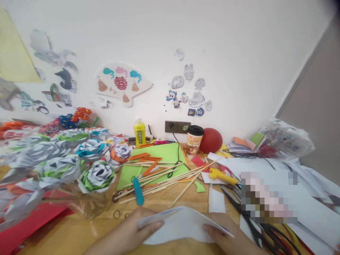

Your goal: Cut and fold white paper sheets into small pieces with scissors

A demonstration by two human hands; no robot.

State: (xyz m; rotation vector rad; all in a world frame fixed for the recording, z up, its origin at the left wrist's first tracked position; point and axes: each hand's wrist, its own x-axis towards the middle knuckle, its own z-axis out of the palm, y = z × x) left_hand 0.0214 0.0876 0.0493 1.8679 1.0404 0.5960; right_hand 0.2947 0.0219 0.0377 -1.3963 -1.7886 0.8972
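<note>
While thin wooden sticks (186, 175) lie strewn beyond, I see the left hand (140, 226) and right hand (223, 232) pinching opposite sides of a curved white paper sheet (180, 228) above the wooden table (63, 233).

White paper (180, 226), perhaps bluish along its edge; lime-green sheet (167, 150); black-handled scissors (249, 219).

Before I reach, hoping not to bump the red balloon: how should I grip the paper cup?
Grip the paper cup around its printed body, below the black lid, probably from the left: it stands upright, and the red balloon crowds its right side.
</note>
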